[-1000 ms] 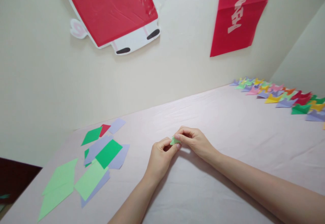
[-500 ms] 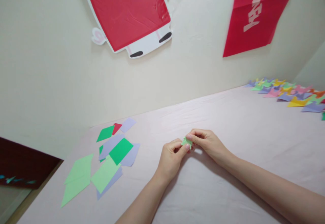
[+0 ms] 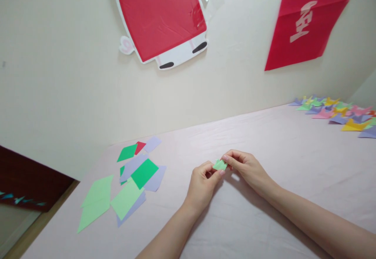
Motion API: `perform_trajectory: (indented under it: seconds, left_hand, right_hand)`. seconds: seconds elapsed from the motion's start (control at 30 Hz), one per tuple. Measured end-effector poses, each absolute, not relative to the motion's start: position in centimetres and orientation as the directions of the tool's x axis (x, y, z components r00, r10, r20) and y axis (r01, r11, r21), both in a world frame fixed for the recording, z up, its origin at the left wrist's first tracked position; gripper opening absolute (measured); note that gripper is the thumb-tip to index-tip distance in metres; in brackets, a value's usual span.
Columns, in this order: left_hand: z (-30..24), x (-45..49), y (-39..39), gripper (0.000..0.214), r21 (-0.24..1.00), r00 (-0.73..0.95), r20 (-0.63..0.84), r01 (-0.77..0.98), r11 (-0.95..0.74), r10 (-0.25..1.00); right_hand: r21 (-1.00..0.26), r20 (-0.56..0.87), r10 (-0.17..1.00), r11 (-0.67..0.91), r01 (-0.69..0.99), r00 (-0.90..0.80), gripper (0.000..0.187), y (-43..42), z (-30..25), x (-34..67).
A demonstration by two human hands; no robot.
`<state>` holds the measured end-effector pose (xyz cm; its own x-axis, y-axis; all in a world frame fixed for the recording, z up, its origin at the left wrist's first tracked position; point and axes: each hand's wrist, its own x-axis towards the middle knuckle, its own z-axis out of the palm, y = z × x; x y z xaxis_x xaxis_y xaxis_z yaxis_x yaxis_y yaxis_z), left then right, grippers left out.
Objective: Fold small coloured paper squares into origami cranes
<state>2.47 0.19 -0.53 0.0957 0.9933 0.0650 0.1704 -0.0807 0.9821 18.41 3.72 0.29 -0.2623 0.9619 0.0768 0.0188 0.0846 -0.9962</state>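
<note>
Fingertips of the left hand (image 3: 202, 184) and the right hand (image 3: 249, 171) close together on a small folded paper (image 3: 219, 165), pale green, held just above the worktop (image 3: 293, 149) near its middle. The left hand comes up from below and grips the near left edge between thumb and curled fingers. The right hand reaches in from the right and pinches the far right edge between thumb and forefinger, with its other fingers tucked under. The two grips almost meet, so only a little wedge of green shows between them. Whether the folded paper touches the pink cloth under it cannot be told.

Well to the left of the hands lies a loose scatter of flat sheets (image 3: 129, 188), overlapping: light green, dark green, lilac and one red. Far off along the right edge of the worktop, by the wall, stands a row of folded shapes (image 3: 337, 112) in many colours. On the wall above hang a red and white cutout (image 3: 161, 16) and a red banner (image 3: 308, 20) with white lettering.
</note>
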Motion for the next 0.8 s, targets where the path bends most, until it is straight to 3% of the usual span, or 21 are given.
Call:
perform_trajectory:
  seconds: [0.23, 0.57, 0.8]
  left_hand:
    - [-0.8, 2.15, 0.68, 0.025, 0.996, 0.02, 0.025, 0.089, -0.026, 1.0]
    - [-0.58, 2.18, 0.6, 0.026, 0.998, 0.069, 0.003, 0.069, -0.008, 0.998]
    - [-0.47, 2.13, 0.63, 0.025, 0.989, 0.057, 0.039, 0.141, -0.046, 0.998]
  right_hand:
    - [-0.984, 0.149, 0.959, 0.168, 0.06, -0.242, 0.03, 3.57, 0.23, 18.61]
    - [-0.982, 0.168, 0.946, 0.185, 0.036, -0.275, 0.03, 3.38, 0.06, 18.36]
    - [-0.94, 0.252, 0.948, 0.288, 0.182, -0.196, 0.025, 3.33, 0.27, 18.81]
